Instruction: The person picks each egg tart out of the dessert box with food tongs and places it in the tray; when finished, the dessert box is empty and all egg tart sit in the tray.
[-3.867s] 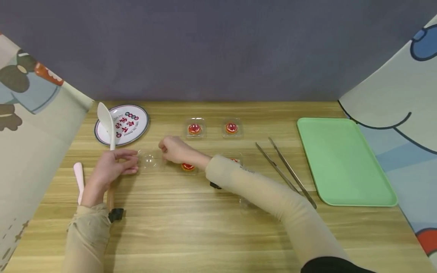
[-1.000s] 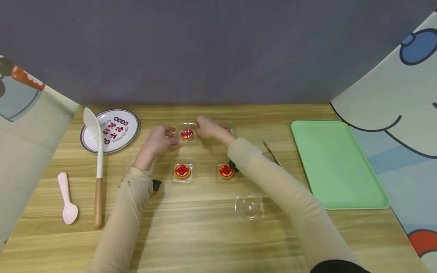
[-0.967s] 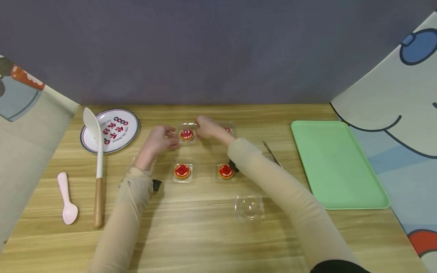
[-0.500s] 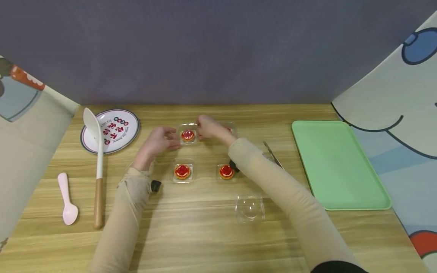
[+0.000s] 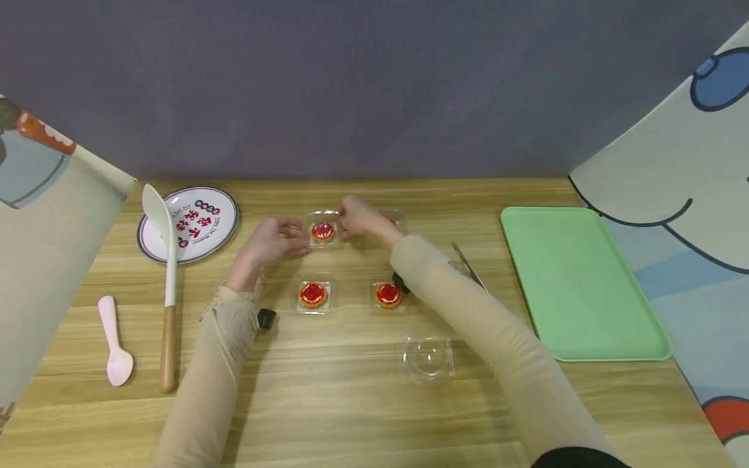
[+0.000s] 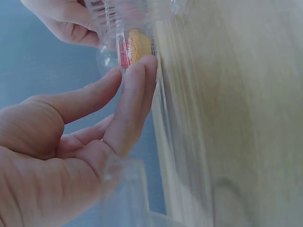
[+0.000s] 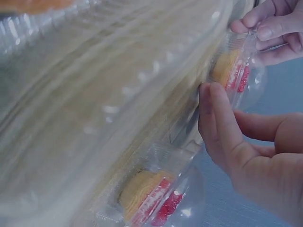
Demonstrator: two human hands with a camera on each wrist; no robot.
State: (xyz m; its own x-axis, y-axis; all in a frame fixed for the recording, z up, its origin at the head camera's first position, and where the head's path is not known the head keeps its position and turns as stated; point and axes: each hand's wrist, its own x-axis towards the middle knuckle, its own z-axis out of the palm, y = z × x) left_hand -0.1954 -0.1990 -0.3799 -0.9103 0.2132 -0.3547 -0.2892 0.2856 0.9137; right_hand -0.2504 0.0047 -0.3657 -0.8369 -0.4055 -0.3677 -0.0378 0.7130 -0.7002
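A small clear plastic box [image 5: 314, 219] with a domed lid holds a red-topped tart [image 5: 322, 231] at the back of the table. My left hand [image 5: 269, 244] pinches its left edge between thumb and fingertips. On the opposite edge my right hand [image 5: 358, 218] pinches the same box, thumb on the lid side and fingers underneath. In the right wrist view the box [image 7: 232, 71] sits between both hands, its lid down. Another boxed tart [image 5: 393, 222] is partly hidden behind my right hand. Two more tarts in clear boxes, a left one [image 5: 313, 294] and a right one [image 5: 388, 295], lie nearer me.
An empty clear box [image 5: 428, 357] stands nearer me, at right. Metal tongs [image 5: 468, 265] lie mostly under my right sleeve, left of a green tray [image 5: 585, 283]. At left are a printed plate [image 5: 213, 224], a long-handled ladle [image 5: 170, 279] across its rim and a pink spoon [image 5: 119, 364].
Several seconds ago both hands were around a clear box at the left; they have moved right and back to the tart box. Over the last second they have barely moved.
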